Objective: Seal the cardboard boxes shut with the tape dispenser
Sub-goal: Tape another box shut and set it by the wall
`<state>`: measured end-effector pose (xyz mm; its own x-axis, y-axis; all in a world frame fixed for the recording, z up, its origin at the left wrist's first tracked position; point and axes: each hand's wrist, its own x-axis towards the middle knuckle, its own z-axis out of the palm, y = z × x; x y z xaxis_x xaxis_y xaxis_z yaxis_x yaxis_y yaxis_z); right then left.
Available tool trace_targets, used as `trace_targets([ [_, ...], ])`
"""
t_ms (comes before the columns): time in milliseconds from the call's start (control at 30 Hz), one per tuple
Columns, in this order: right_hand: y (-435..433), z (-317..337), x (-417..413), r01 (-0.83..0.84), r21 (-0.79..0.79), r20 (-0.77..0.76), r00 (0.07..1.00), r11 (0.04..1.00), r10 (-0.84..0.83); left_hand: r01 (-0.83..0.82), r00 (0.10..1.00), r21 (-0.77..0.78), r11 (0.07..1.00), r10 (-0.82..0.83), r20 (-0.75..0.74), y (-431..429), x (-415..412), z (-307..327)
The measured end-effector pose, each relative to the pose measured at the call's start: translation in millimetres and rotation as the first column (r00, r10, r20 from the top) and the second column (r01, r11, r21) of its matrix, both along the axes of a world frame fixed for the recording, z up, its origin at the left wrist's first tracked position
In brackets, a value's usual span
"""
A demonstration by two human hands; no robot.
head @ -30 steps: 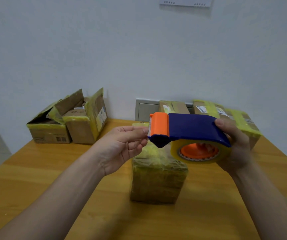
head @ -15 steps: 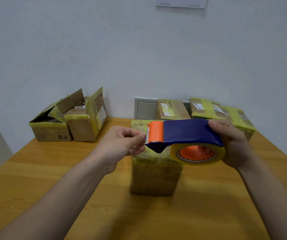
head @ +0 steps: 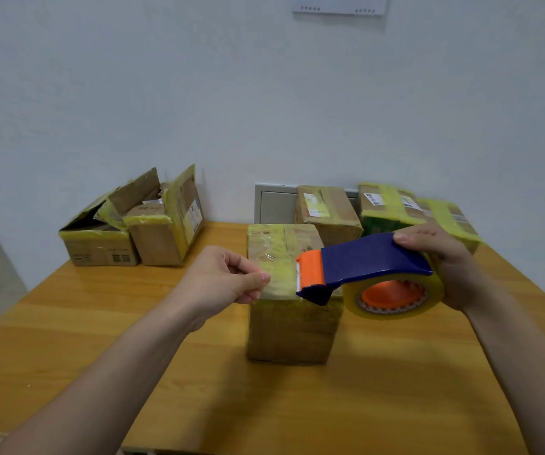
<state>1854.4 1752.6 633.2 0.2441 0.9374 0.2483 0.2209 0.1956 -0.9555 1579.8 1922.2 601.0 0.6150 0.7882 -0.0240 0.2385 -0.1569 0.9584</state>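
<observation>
The smooth wooden counter (head: pixel 264 405) carries a squat cardboard box (head: pixel 291 326) near its middle, its top glossy with yellowish tape. Above it, the right hand (head: pixel 445 264) grips the blue-and-orange plastic tape dispenser (head: pixel 373 261), fingers curled over its hood. The left hand (head: pixel 228 277) pinches the translucent tape strip (head: pixel 281 274) drawn from the orange mouth. Two torn, open-flapped boxes (head: pixel 100 247) crowd the far left corner. Taped boxes (head: pixel 327 211) line the far edge behind the dispenser.

L hand (head: pixel 228 277), R hand (head: pixel 445 264) bare; L forearm (head: pixel 116 366), R forearm (head: pixel 520 356) bare to frame edge
</observation>
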Motion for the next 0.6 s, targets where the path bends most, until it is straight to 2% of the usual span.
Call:
trace_targets([
  [200, 2.6, 4.1, -5.3, 0.003, -0.013, 0.161, 0.987, 1.000, -0.001, 0.006, 0.994, 0.197, 0.980, 0.016, -0.109, 0.1, 1.2, -1.1],
  [600, 6.8, 7.6, -11.2, 0.004, -0.056, 0.228, 0.974, 0.998, 0.009, 0.001, 0.976, 0.411, 0.912, 0.088, -0.198, -8.6, 0.5, 0.2],
])
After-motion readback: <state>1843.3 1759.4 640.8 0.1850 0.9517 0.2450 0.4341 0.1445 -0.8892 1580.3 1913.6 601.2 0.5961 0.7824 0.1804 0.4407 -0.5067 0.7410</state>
